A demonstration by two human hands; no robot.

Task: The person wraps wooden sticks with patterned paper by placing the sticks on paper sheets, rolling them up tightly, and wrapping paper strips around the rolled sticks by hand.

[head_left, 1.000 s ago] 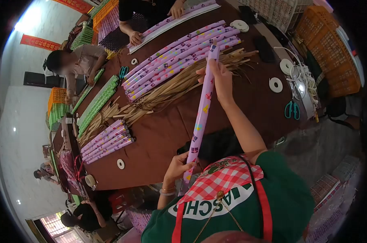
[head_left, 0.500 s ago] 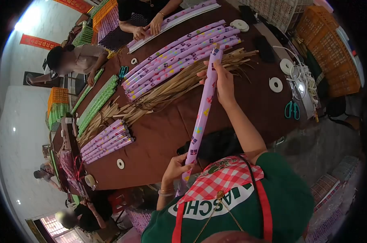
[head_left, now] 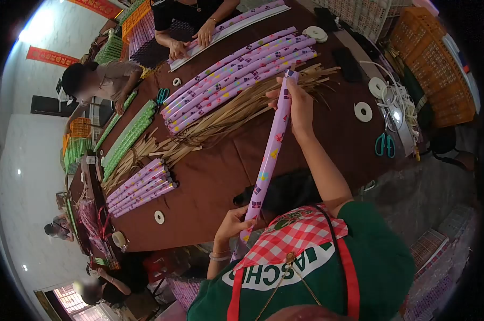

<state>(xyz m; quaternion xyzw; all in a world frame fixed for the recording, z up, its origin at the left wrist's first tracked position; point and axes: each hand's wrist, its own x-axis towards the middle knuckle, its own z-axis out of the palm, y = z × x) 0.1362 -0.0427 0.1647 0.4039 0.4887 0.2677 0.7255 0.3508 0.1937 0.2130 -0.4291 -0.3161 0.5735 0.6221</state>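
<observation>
A roll of purple wrapping paper, printed with coloured gift motifs, slants up and away from my body above the brown table. My right hand grips it near its far end, thumb at the rim and fingers curled behind. Close to my apron, my left hand is closed around the lower end. Past my right hand lie loose tan paper strips and a row of similar purple rolls. A black cloth-like item sits under the held roll at the table's near edge.
More purple rolls and green rolls lie on the brown tablecloth. White tape rolls and blue-handled scissors are to the right. Across the table, a co-worker's hands press on a purple roll. Other people work at left.
The far end of my roll has dipped slightly toward me, along with my right hand. My left hand stays nearly in place. A co-worker's hand across the table slid left.
</observation>
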